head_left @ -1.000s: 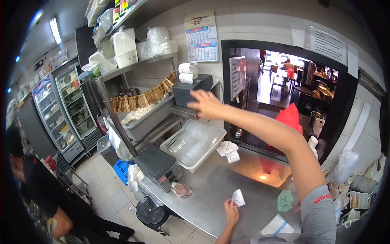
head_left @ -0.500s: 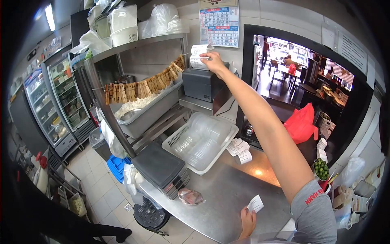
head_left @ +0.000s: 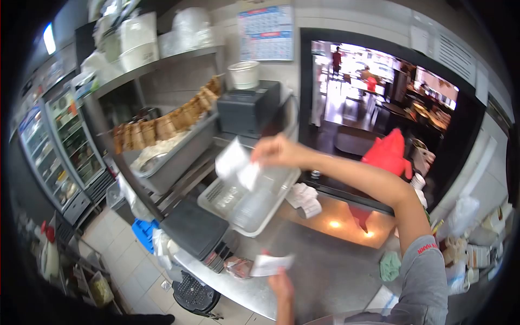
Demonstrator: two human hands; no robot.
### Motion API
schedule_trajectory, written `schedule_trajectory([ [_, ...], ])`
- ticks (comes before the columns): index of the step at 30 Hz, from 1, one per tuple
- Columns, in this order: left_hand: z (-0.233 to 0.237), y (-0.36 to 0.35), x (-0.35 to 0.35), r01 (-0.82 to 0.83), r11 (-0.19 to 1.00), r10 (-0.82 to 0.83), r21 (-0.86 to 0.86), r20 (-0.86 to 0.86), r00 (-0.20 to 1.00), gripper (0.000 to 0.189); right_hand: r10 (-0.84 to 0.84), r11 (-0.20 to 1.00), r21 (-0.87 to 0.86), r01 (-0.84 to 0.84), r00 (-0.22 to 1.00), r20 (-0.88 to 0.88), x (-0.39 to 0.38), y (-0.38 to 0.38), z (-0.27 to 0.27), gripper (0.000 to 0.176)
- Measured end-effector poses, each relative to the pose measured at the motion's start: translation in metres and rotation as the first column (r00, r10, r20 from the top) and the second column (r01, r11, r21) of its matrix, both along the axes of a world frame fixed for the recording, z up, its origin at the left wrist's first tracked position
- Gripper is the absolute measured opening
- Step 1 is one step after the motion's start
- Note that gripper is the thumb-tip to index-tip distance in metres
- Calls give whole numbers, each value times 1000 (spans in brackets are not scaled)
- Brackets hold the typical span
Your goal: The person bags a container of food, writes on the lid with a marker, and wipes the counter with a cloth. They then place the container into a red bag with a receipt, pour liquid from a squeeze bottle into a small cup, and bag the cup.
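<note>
My right hand (head_left: 275, 151) pinches a white receipt (head_left: 232, 158), blurred by motion, above a white plastic basket (head_left: 210, 203) of clear plastic containers (head_left: 252, 208). Low over the steel counter, my left hand (head_left: 280, 283) grips another white paper slip (head_left: 269, 265). Just left of that slip lies a plastic-wrapped packet (head_left: 238, 267), partly covered by it. A dark grey receipt printer (head_left: 246, 111) stands behind the basket with a white tub-like round thing (head_left: 244, 75) on top. More curled receipts (head_left: 304, 200) rest at the basket's right side.
A dark-lidded box (head_left: 195, 227) sits at the counter's left edge. Wooden clips (head_left: 162, 129) hang in a row below the shelf. A red plastic bag (head_left: 387, 154) stands at the pass-through window, and a green cloth (head_left: 389, 266) lies on the right.
My right hand has left the printer and come down toward the basket with the receipt torn free. My left hand, holding its slip, has shifted left and up. The camera view has turned right.
</note>
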State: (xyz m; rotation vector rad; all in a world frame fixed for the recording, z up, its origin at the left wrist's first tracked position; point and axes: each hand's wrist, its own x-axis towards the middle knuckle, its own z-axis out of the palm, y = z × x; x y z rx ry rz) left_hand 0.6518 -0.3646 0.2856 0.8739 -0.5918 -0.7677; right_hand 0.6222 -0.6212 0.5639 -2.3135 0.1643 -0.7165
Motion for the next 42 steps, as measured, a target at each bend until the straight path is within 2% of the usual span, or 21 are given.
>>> schedule_trajectory([
  [2,68,-13,8,-107,964,30,-245,-299,954,33,196,981,24,-195,972,-128,-38,28,-49,16],
  [4,63,-20,9,11,974,-99,-226,-378,920,31,253,966,109,-233,937,-240,-78,60,-92,16],
  [9,6,-30,-36,258,965,-257,-45,-353,900,28,140,984,159,-82,908,-396,-169,89,-152,18],
  [10,-13,-27,-45,282,959,-255,31,-340,905,26,72,997,9,-73,937,-341,-191,80,-166,16],
  [12,-53,-25,-60,299,940,-240,165,-304,922,24,-239,966,-189,178,895,-377,-248,60,-186,10],
  [14,-48,-17,-88,291,939,-235,185,-275,932,23,-694,698,-409,588,416,-587,-296,55,-174,10],
  [16,-61,-10,-107,301,925,-264,233,-177,948,24,-811,501,-108,859,423,-403,-370,21,-194,12],
  [17,-71,-8,-110,299,918,-292,262,-67,954,24,-907,274,-58,960,238,-347,-401,4,-207,16],
  [18,-80,-8,-111,292,913,-318,286,47,947,24,-956,16,-117,993,-19,-292,-432,-22,-228,19],
  [19,-86,-8,-111,279,909,-339,310,159,927,24,-968,-224,207,952,-194,-157,-436,-16,-223,16],
  [20,-90,-7,-111,243,912,-329,331,235,915,24,-949,-298,416,859,-315,-29,-454,-29,-244,16],
  [21,-94,-8,-110,205,916,-318,346,309,896,24,-876,-439,450,778,-481,-23,-467,-40,-268,15],
  [23,-91,-8,-111,155,919,-300,364,387,872,24,-773,-631,81,772,-615,-159,-505,-68,-337,11],
  [25,-81,-9,-115,134,919,-285,370,390,875,25,-656,-733,-121,670,-743,-133,-494,-62,-344,10],
  [26,-83,-10,-118,137,937,-256,321,366,895,24,-679,-727,-133,674,-734,-5,-474,-50,-329,14],
  [30,-78,-8,-119,173,898,-329,404,356,875,24,-722,-529,-512,677,-676,-149,-490,-80,-328,21],
  [33,-78,-9,-122,144,914,-311,380,426,849,28,-755,-387,-528,756,-588,-289,-506,-100,-319,32],
  [37,-70,-10,-125,136,939,-278,317,462,842,23,-746,-315,-317,895,-440,-501,-527,-120,-312,42],
  [38,-74,-10,-124,132,943,-274,305,490,827,24,-823,-383,-257,887,-454,-341,-527,-116,-309,48],
  [41,-68,-5,-124,184,937,-317,298,496,809,28,-702,-73,-747,661,-566,-432,-513,-73,-248,49],
  [42,-64,-7,-125,217,931,-342,295,488,803,30,-694,-5,-658,753,-476,-540,-493,-53,-201,47],
])
